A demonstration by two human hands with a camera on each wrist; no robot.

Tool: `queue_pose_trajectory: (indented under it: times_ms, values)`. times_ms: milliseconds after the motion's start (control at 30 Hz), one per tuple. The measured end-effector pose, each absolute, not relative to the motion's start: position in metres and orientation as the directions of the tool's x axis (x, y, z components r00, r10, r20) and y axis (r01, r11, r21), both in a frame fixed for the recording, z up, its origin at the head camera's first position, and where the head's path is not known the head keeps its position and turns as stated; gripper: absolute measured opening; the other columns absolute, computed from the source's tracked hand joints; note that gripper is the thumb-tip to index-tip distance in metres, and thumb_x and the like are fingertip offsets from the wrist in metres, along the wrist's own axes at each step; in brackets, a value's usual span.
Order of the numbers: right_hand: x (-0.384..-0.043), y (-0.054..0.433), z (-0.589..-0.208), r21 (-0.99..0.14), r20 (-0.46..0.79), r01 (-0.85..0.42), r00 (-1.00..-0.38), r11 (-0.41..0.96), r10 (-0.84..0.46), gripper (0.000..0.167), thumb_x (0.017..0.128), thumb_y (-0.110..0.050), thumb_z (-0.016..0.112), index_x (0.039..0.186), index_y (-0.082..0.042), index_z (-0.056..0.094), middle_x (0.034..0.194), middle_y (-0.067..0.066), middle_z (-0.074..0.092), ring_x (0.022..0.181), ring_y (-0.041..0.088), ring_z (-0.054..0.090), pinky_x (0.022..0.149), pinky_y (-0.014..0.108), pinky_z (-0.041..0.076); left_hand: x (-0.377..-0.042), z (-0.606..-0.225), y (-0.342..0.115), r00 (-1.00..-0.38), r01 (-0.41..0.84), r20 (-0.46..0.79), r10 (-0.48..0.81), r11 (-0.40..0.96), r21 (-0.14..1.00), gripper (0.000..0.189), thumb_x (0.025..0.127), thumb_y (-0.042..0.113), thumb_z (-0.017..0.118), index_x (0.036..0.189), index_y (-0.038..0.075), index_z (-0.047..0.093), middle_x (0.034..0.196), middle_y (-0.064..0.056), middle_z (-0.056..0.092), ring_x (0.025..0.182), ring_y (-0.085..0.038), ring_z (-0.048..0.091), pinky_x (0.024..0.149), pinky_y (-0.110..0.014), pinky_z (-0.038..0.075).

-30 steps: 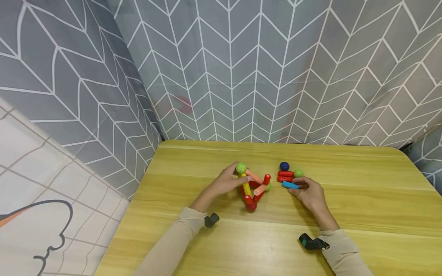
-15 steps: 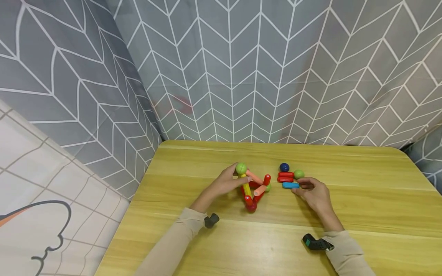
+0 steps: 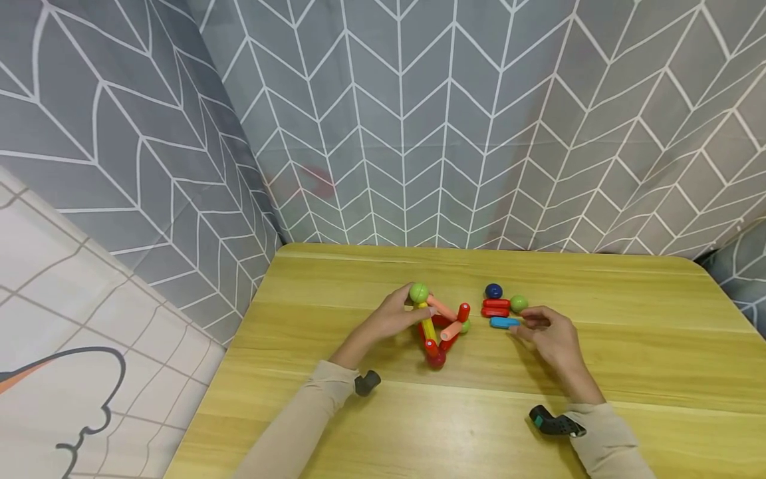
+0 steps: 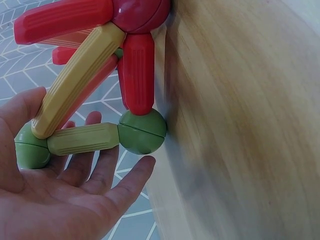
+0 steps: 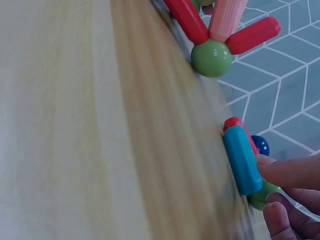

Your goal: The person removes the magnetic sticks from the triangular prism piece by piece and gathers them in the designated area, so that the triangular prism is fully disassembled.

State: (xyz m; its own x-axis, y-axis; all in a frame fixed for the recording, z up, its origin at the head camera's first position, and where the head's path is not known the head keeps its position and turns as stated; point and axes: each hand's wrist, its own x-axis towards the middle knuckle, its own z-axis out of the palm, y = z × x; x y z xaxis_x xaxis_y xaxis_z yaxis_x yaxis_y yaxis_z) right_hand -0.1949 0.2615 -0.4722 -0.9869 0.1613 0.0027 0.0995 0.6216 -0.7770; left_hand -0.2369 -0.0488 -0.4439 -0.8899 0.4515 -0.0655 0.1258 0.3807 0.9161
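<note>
My left hand [image 3: 391, 316] holds a frame of magnetic sticks and balls at its left side, thumb against the yellow stick [image 4: 80, 82] and fingers behind the green top ball [image 3: 419, 293]. The frame has red and salmon sticks, with a dark red ball [image 3: 437, 360] at its near corner. My right hand [image 3: 553, 340] is by the right end of a blue magnetic stick [image 3: 503, 322] lying on the table; its thumb tip [image 5: 265, 160] is right at the stick, with the other fingers loosely bent.
Behind the blue stick lie two red sticks [image 3: 495, 312], a navy ball [image 3: 493, 291] and a loose green ball [image 3: 519, 303]. The wooden table [image 3: 646, 313] ends at a patterned grey curtain [image 3: 455, 133]. Black wrist cameras sit by both sleeves.
The blue stick has turned from slanted to nearly parallel with the red sticks. My right hand has shifted slightly right along it. The left hand and the frame stay in place.
</note>
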Motion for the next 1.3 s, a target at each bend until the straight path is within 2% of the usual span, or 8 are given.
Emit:
queue_pose_trajectory:
  times_ms: [300,500,567,800,967,1033,1167,1300]
  values:
    - [-0.194,0.255,-0.461,-0.788,0.025,0.077,-0.987,0.610,0.157,0.038,0.088,-0.021,0.078,0.118,0.002,0.068,0.110,0.023,0.070,0.078,-0.010,0.051,0.066,0.017,0.047,-0.236,-0.444,-0.049,-0.891,0.126,-0.062,0.449,0.375,0.918,0.032,0.096,0.032,0.067,0.121,0.013,0.059,0.122,-0.006,0.064,0.118,-0.024,0.056,0.104,-0.045,0.047]
    - [-0.195,0.247,-0.452,-0.773,0.081,0.026,-0.987,0.634,0.139,0.036,0.091,-0.024,0.075,0.117,0.000,0.069,0.113,0.020,0.071,0.081,-0.015,0.049,0.070,0.011,0.048,-0.236,-0.448,-0.049,-0.892,0.122,-0.073,0.446,0.394,0.911,0.038,0.094,0.032,0.071,0.125,0.014,0.058,0.124,-0.004,0.065,0.120,-0.024,0.056,0.106,-0.046,0.045]
    - [-0.196,0.243,-0.446,-0.771,0.102,0.004,-0.986,0.637,0.130,0.035,0.092,-0.025,0.074,0.116,0.000,0.070,0.112,0.020,0.071,0.083,-0.012,0.051,0.072,0.010,0.048,-0.236,-0.448,-0.048,-0.892,0.124,-0.072,0.446,0.394,0.911,0.035,0.094,0.030,0.071,0.123,0.013,0.060,0.123,-0.005,0.065,0.121,-0.025,0.056,0.107,-0.046,0.045]
    - [-0.199,0.224,-0.429,-0.759,0.144,-0.060,-0.986,0.649,0.078,0.031,0.094,-0.025,0.072,0.115,-0.001,0.070,0.115,0.018,0.070,0.095,0.014,0.061,0.076,0.010,0.047,-0.235,-0.446,-0.046,-0.893,0.116,-0.071,0.444,0.381,0.917,0.028,0.095,0.023,0.068,0.120,0.013,0.061,0.124,-0.006,0.065,0.120,-0.023,0.056,0.108,-0.046,0.044]
    - [-0.202,0.207,-0.422,-0.768,0.172,-0.108,-0.984,0.631,0.042,0.025,0.093,-0.020,0.073,0.111,-0.002,0.072,0.112,0.015,0.071,0.093,0.007,0.061,0.079,0.013,0.048,-0.236,-0.446,-0.046,-0.890,0.120,-0.063,0.452,0.365,0.923,0.029,0.094,0.018,0.067,0.121,0.011,0.060,0.121,-0.007,0.067,0.111,-0.018,0.057,0.101,-0.038,0.046]
    - [-0.202,0.200,-0.420,-0.783,0.174,-0.124,-0.985,0.610,0.023,0.025,0.093,-0.018,0.073,0.111,-0.001,0.071,0.108,0.016,0.071,0.088,0.005,0.062,0.074,0.015,0.051,-0.237,-0.448,-0.046,-0.888,0.117,-0.064,0.455,0.359,0.926,0.029,0.094,0.017,0.067,0.122,0.011,0.060,0.119,-0.006,0.067,0.107,-0.016,0.057,0.097,-0.035,0.047]
    - [-0.205,0.187,-0.419,-0.777,0.216,-0.178,-0.976,0.604,-0.009,0.023,0.091,-0.013,0.074,0.109,0.001,0.072,0.101,0.018,0.070,0.083,0.015,0.065,0.067,0.019,0.053,-0.239,-0.450,-0.046,-0.882,0.117,-0.063,0.466,0.347,0.931,0.029,0.094,0.015,0.066,0.122,0.011,0.058,0.118,-0.006,0.066,0.104,-0.015,0.057,0.095,-0.033,0.048]
    - [-0.209,0.177,-0.418,-0.737,0.277,-0.244,-0.960,0.630,-0.047,0.021,0.090,-0.012,0.074,0.107,0.000,0.072,0.100,0.016,0.072,0.088,0.026,0.067,0.075,0.023,0.054,-0.238,-0.449,-0.045,-0.882,0.120,-0.064,0.467,0.354,0.928,0.031,0.094,0.016,0.065,0.122,0.008,0.056,0.118,-0.008,0.064,0.109,-0.019,0.056,0.099,-0.039,0.047]
